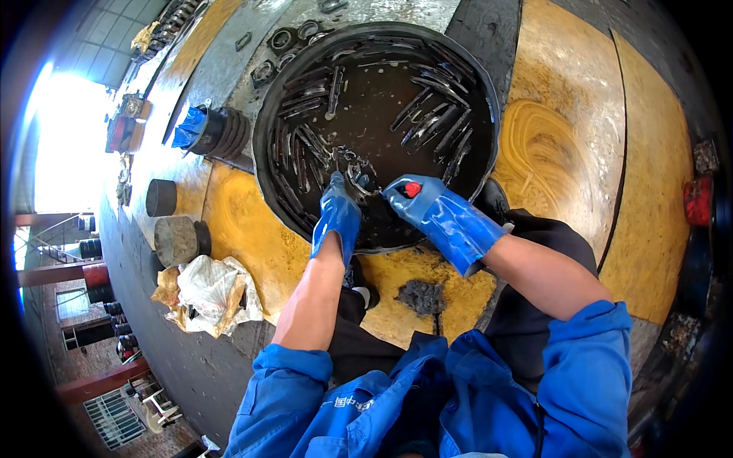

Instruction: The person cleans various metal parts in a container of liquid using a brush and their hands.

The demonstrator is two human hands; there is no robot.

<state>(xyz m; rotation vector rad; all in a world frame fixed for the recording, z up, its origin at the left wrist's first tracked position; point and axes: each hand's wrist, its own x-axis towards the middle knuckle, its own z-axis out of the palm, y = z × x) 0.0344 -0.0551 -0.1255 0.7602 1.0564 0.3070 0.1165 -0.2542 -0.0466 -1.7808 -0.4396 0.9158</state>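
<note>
A large round basin point(258, 164) of dark liquid stands before me, with wet dark metal strips point(443, 126) lying around its inside. Both my hands wear blue rubber gloves and are over its near side. My left hand point(338, 214) is closed at the edge of a wet, dark curved part point(357, 172); its fingertips are partly hidden by the glove and the dark liquid. My right hand point(431, 204) is wrapped round a red-handled tool point(412, 188), held close to that part's right end. The tool's working end is too hidden to name.
Several metal rings point(284, 40) lie beyond the basin's far left rim. To the left are a ribbed dark cylinder point(229, 131), a grey cylinder point(177, 240) and a crumpled white plastic bag point(217, 294). A dark grey rag point(421, 296) lies on the yellow floor board point(561, 153) area near my feet.
</note>
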